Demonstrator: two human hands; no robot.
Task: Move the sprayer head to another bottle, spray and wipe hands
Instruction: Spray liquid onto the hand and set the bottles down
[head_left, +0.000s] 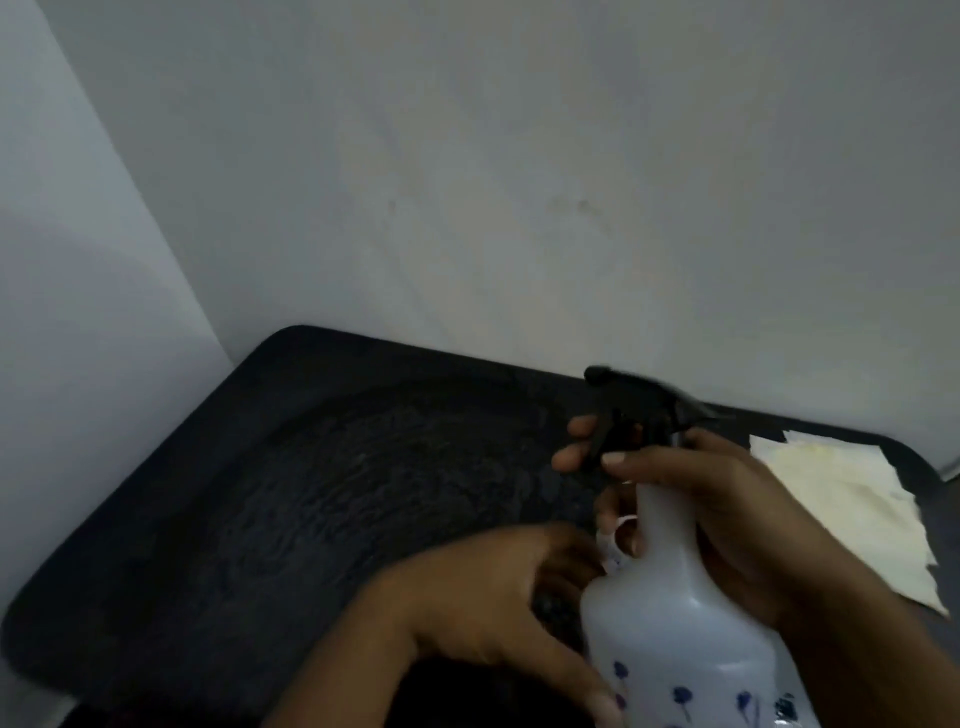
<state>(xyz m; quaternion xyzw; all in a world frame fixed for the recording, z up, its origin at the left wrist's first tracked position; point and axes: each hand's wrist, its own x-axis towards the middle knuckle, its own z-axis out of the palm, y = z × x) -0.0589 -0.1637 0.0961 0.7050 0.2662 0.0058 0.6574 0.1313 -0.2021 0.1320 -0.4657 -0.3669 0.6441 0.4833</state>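
A translucent white bottle (670, 613) with blue flower prints carries a black sprayer head (639, 410). My right hand (727, 519) grips the bottle's neck, with two fingers curled over the trigger. My left hand (498, 592) rests against the bottle's lower left side, fingers bent; whether it grips the bottle is unclear. A small white tag or ring (618, 535) hangs at the neck. The bottle is tilted, held above the dark table. No second bottle is in view.
A dark table (311, 493) with a rounded corner stands against a pale wall (467, 182). A cream paper napkin (852, 514) lies on the table at the right, behind my right hand.
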